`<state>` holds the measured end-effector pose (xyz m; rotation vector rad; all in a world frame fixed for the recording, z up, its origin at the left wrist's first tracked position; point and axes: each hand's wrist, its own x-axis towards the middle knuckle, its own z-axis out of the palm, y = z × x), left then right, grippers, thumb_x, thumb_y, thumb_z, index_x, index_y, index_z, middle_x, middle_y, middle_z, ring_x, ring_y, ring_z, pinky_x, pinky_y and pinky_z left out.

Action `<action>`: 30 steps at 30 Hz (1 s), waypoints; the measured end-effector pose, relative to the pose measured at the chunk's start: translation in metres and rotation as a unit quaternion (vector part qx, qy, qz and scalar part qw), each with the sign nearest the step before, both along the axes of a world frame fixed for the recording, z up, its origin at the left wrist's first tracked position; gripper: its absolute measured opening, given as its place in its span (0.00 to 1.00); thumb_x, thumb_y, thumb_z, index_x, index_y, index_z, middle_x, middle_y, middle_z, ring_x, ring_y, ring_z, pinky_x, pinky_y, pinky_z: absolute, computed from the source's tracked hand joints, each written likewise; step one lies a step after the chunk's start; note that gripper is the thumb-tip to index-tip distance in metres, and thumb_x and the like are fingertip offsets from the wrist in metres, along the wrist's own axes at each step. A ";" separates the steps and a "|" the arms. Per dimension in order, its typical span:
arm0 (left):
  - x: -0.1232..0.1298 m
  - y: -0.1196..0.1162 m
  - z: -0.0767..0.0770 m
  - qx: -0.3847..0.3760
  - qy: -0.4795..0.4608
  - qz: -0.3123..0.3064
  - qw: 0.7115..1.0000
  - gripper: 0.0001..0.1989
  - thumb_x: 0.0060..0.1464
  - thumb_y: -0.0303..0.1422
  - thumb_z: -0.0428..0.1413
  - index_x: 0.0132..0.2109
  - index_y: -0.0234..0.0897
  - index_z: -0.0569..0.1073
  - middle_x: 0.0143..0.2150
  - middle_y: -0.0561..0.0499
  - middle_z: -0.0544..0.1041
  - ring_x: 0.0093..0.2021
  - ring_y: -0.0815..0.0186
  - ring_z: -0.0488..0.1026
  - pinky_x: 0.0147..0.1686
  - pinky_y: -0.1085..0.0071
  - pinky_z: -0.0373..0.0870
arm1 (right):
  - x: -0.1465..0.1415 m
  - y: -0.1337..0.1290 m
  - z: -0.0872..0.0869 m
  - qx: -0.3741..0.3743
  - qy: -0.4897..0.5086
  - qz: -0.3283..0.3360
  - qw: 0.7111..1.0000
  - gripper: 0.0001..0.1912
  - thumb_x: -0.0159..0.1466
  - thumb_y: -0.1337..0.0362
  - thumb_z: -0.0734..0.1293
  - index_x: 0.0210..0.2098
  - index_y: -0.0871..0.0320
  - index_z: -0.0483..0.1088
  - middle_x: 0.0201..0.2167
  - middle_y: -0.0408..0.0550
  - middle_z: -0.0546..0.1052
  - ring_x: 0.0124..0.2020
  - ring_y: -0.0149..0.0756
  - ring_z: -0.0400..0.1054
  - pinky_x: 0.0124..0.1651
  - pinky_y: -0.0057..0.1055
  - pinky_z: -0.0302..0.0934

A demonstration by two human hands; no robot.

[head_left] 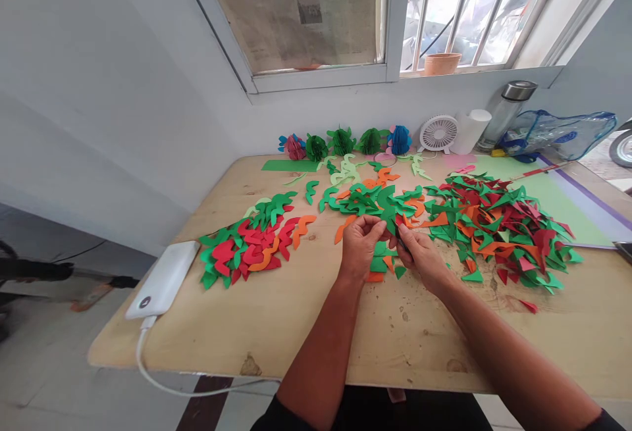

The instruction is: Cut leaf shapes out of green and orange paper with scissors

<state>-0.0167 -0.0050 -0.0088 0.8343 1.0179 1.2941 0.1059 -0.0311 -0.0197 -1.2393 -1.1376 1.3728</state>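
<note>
Between my two hands, over the middle of the table, a curved green paper piece [386, 206] stands up. My left hand [363, 241] pinches it at its lower left. My right hand [419, 252] is closed at its lower right around a small dark tool [402, 241], which is mostly hidden by the fingers. Green and orange paper cut-outs [360, 199] lie just beyond the hands. More green, red and orange cut-outs [251, 241] are grouped to the left. A large heap of paper scraps [498, 227] spreads to the right.
A white power bank [165, 279] with a cable lies at the table's left edge. Along the wall stand folded paper figures [342, 141], a small fan [438, 133], a glass bottle [506, 115] and a clear bag [557, 133]. Pale green sheets [567, 207] lie at the right.
</note>
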 end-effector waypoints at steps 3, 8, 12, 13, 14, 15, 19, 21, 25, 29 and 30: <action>0.000 0.001 -0.002 -0.003 -0.003 -0.001 1.000 0.13 0.39 0.37 0.66 0.26 0.35 0.72 0.21 0.54 0.73 0.21 0.71 0.70 0.32 0.70 0.71 | 0.000 0.001 -0.001 0.000 -0.003 0.001 1.000 0.30 0.56 0.34 0.61 0.22 0.57 0.65 0.08 0.33 0.52 0.12 0.24 0.40 0.14 0.25 0.35; 0.000 0.001 -0.003 0.002 0.000 0.001 1.000 0.12 0.39 0.36 0.66 0.27 0.35 0.72 0.21 0.54 0.73 0.22 0.71 0.70 0.32 0.69 0.71 | 0.001 0.002 -0.002 0.003 -0.004 0.006 1.000 0.29 0.57 0.36 0.61 0.22 0.57 0.65 0.08 0.33 0.51 0.11 0.24 0.40 0.15 0.26 0.35; 0.000 0.001 -0.003 0.003 -0.002 0.000 1.000 0.12 0.39 0.36 0.65 0.27 0.35 0.72 0.22 0.54 0.74 0.22 0.71 0.70 0.32 0.70 0.71 | 0.001 0.003 -0.002 0.006 -0.005 0.005 1.000 0.29 0.56 0.36 0.61 0.21 0.57 0.65 0.08 0.33 0.52 0.11 0.23 0.40 0.15 0.26 0.35; 0.000 0.001 -0.002 0.003 -0.003 -0.001 1.000 0.12 0.39 0.36 0.65 0.27 0.35 0.72 0.21 0.54 0.74 0.22 0.71 0.70 0.32 0.70 0.71 | 0.001 0.003 -0.002 0.005 -0.005 0.005 1.000 0.29 0.56 0.36 0.62 0.21 0.57 0.65 0.08 0.33 0.52 0.11 0.23 0.40 0.15 0.26 0.35; 0.000 0.001 -0.002 0.003 -0.005 -0.003 1.000 0.12 0.39 0.36 0.65 0.27 0.35 0.72 0.21 0.54 0.74 0.22 0.71 0.70 0.32 0.70 0.71 | 0.001 0.003 -0.002 0.004 -0.005 0.003 1.000 0.29 0.56 0.36 0.62 0.20 0.57 0.65 0.08 0.33 0.51 0.11 0.23 0.40 0.15 0.26 0.35; 0.000 0.001 -0.002 0.002 -0.006 -0.003 1.000 0.12 0.39 0.36 0.65 0.27 0.35 0.71 0.21 0.54 0.73 0.22 0.71 0.70 0.31 0.71 0.70 | 0.001 0.003 -0.002 0.003 -0.006 0.001 1.000 0.29 0.56 0.36 0.62 0.20 0.57 0.65 0.08 0.33 0.51 0.11 0.23 0.40 0.15 0.26 0.35; 0.000 0.001 -0.001 0.001 -0.006 -0.006 1.000 0.11 0.39 0.35 0.65 0.27 0.35 0.71 0.20 0.54 0.73 0.21 0.71 0.70 0.31 0.70 0.70 | 0.001 0.004 -0.003 0.000 -0.010 -0.002 1.000 0.29 0.56 0.36 0.63 0.20 0.57 0.65 0.08 0.33 0.51 0.11 0.23 0.40 0.15 0.26 0.35; 0.000 0.001 -0.001 0.001 -0.006 -0.006 1.000 0.11 0.39 0.35 0.65 0.27 0.35 0.71 0.20 0.54 0.73 0.21 0.71 0.70 0.31 0.71 0.70 | 0.001 0.004 -0.004 0.002 -0.013 -0.006 1.000 0.29 0.55 0.36 0.63 0.19 0.57 0.65 0.08 0.33 0.51 0.12 0.23 0.39 0.15 0.26 0.34; 0.000 0.000 0.000 -0.002 -0.006 -0.006 1.000 0.10 0.39 0.34 0.65 0.26 0.35 0.71 0.20 0.54 0.72 0.22 0.71 0.69 0.31 0.71 0.69 | 0.001 0.004 -0.004 0.006 -0.017 -0.007 1.000 0.30 0.55 0.35 0.63 0.19 0.57 0.65 0.08 0.33 0.50 0.12 0.23 0.39 0.16 0.26 0.34; -0.001 0.000 0.001 0.003 0.005 -0.021 1.000 0.10 0.39 0.34 0.64 0.26 0.34 0.72 0.19 0.55 0.72 0.22 0.71 0.69 0.31 0.71 0.69 | 0.002 0.004 -0.002 0.007 -0.026 -0.001 1.000 0.30 0.55 0.35 0.63 0.19 0.57 0.65 0.09 0.33 0.50 0.12 0.23 0.40 0.16 0.25 0.35; -0.002 0.000 0.001 0.003 0.009 -0.024 1.000 0.10 0.39 0.34 0.64 0.26 0.34 0.72 0.19 0.55 0.72 0.22 0.71 0.69 0.31 0.71 0.69 | 0.002 0.004 -0.001 0.006 -0.029 -0.001 1.000 0.30 0.55 0.35 0.63 0.20 0.57 0.65 0.09 0.33 0.51 0.12 0.23 0.41 0.16 0.25 0.35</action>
